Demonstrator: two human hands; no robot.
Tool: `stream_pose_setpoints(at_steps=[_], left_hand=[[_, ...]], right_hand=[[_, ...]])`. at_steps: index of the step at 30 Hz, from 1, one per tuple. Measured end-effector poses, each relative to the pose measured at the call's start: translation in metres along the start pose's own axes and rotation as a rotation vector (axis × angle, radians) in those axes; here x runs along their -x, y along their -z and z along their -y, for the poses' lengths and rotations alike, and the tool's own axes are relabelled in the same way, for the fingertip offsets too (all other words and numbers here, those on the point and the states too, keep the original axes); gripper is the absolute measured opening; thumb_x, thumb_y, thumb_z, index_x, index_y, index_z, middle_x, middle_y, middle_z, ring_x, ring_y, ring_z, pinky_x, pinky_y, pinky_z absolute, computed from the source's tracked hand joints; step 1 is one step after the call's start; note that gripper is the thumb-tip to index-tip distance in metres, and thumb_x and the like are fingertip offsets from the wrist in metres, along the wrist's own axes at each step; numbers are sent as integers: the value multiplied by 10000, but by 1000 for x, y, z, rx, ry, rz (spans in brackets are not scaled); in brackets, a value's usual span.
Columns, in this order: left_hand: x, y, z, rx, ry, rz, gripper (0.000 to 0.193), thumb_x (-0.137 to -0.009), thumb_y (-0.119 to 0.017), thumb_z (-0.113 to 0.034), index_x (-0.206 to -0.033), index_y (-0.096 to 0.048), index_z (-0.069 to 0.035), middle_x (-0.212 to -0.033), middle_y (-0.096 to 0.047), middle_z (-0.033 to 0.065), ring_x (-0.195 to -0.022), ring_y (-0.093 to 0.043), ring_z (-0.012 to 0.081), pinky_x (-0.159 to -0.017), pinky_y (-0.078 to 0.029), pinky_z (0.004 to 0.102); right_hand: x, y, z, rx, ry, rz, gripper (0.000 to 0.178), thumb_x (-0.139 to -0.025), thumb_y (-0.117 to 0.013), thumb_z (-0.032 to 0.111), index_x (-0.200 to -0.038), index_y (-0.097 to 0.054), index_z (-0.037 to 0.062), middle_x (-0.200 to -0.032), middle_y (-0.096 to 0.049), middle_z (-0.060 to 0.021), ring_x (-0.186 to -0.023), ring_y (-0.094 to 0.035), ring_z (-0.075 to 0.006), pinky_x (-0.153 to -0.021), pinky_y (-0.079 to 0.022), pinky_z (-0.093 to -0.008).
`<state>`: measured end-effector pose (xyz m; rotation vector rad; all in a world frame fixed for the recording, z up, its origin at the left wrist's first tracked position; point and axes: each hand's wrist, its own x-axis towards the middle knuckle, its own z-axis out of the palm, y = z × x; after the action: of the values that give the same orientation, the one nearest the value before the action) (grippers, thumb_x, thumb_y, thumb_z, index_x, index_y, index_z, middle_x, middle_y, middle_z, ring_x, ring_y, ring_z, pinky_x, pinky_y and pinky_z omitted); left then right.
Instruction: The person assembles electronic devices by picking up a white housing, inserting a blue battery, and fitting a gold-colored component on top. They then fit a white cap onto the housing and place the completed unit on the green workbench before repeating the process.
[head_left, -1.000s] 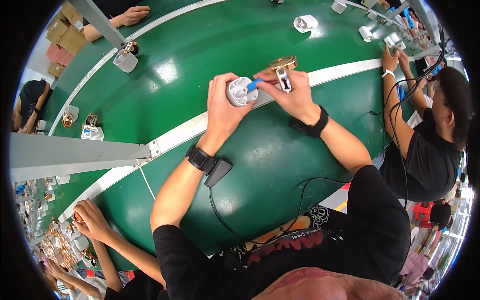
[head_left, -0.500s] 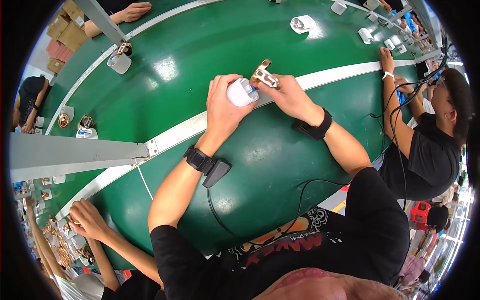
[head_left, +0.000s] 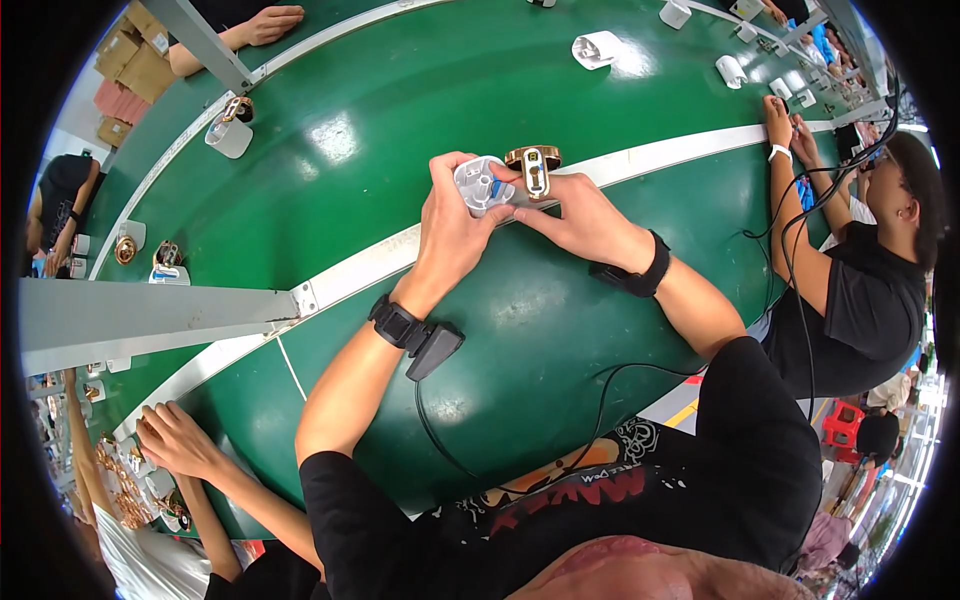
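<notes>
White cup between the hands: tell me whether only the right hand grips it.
No: the left hand wraps around the white cup, while the right hand holds a gold part beside it.

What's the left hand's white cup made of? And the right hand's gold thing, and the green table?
White cup: probably hard plastic with a soft sheen; its inside looks moulded. Gold thing: metal or gold-coated plastic, polished; its shine fits either. Green table: maybe painted or sheet-covered, glossy; it reflects light.
</notes>
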<state>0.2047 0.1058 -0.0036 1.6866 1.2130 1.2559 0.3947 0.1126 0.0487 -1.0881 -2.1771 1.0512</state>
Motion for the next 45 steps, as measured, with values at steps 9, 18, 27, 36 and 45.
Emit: stream_pose_setpoints(at_steps=[9,18,27,36,45], left_hand=[[-2,-3,-5,-13,-40,89,624,-791,-769,11,-1186,-288,-34,-1139,-633,148,-1076,-643,308,-889,-529,392],[-4,-6,-4,-80,-15,71,650,-765,-796,-10,-1207,-320,-21,-1155,-613,178,-1064,-641,327,-865,-530,397],[-26,54,13,-207,115,-212,628,-760,-809,-87,-1252,-424,-23,-1084,-651,215,-1013,-658,337,-876,-514,401],[-43,122,57,-435,127,-588,735,-739,-823,-109,-1330,-396,-18,-1117,-643,200,-1037,-649,294,-920,-503,375],[-20,108,39,-598,71,-754,889,-680,-780,-34,-1426,-297,-21,-1396,-392,257,-1289,-412,409,-1090,-336,462]], right_hand=[[-3,-1,-2,183,62,-67,555,-826,-750,151,-1351,-574,127,-1210,-660,-159,-1051,-650,-358,-915,-512,-392],[0,4,12,178,-61,-54,528,-855,-716,161,-1361,-567,135,-1246,-637,-161,-1085,-616,-391,-934,-499,-397],[0,45,-6,206,152,400,567,-907,-648,160,-1443,-471,116,-1463,-475,-155,-1296,-505,-333,-1026,-449,-403],[-69,118,-149,452,-67,-501,669,-877,-676,207,-1486,-400,194,-1566,-318,-127,-1382,-410,-318,-1079,-409,-411],[-105,105,-143,566,-40,-556,671,-823,-745,223,-1406,-423,149,-1353,-516,-197,-1215,-545,-341,-984,-481,-399]])
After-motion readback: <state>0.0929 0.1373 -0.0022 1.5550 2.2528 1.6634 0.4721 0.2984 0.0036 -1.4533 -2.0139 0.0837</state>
